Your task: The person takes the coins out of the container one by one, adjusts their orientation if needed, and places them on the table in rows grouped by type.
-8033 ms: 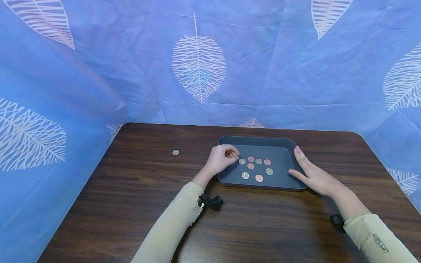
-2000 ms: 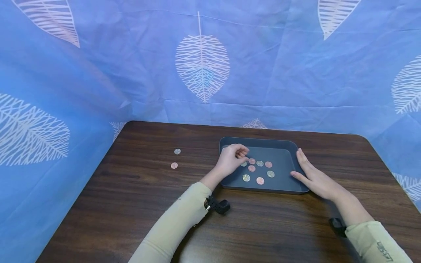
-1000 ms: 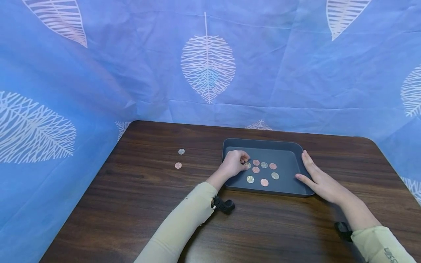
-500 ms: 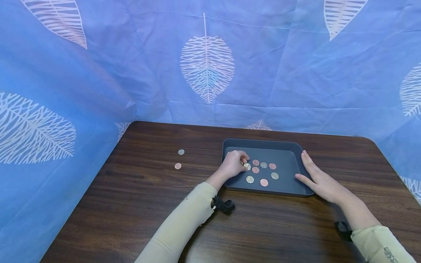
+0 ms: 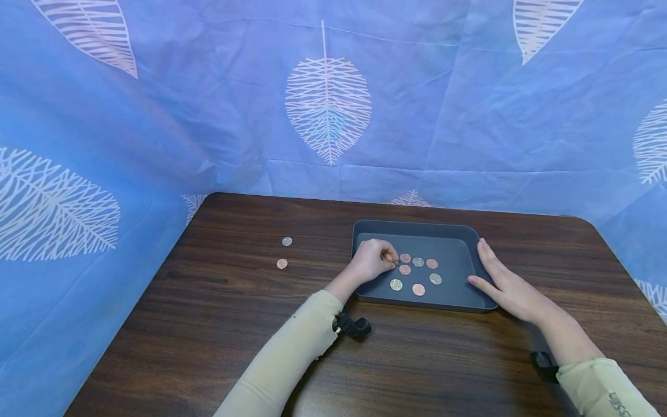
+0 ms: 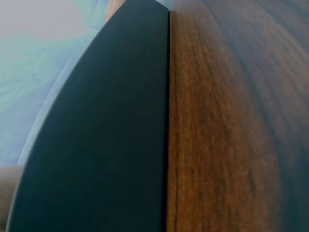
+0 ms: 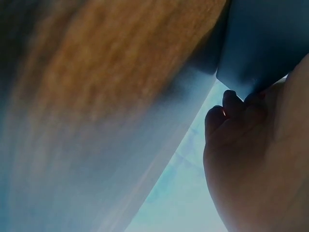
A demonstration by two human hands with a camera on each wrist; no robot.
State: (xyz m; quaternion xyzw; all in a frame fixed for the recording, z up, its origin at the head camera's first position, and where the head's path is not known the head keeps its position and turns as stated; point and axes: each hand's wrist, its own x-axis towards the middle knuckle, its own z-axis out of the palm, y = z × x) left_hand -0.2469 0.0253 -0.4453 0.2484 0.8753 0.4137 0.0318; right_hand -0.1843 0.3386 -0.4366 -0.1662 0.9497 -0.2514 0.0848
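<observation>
My left hand [image 5: 371, 259] is over the left part of a dark grey tray [image 5: 453, 249], curled, with a coin [image 5: 395, 263] pinched edge-up between thumb and fingertips. To its right several coins lie flat in the tray, among them a copper coin [image 5: 418, 289], a silvery coin [image 5: 435, 279] and a yellowish coin [image 5: 396, 285]. With fingers straight, my right hand [image 5: 508, 289] rests on the tray's right rim, the thumb reaching inside. The left wrist view is mostly filled by the tray's outer wall [image 6: 101, 125]; the right hand's fingers [image 7: 236, 116] are dark beside the tray in the right wrist view.
On the brown wooden table [image 5: 208, 324], left of the tray, lie a silvery coin [image 5: 287, 241] and below it a copper coin [image 5: 282, 263], apart from each other. Behind the table hangs a blue cloth [image 5: 234, 104] with white leaf prints.
A copper coin has joined the silvery one on the table since the earliest frame. Half a second ago the coin at my left fingertips showed its face; now it stands edge-up. The right hand stays put.
</observation>
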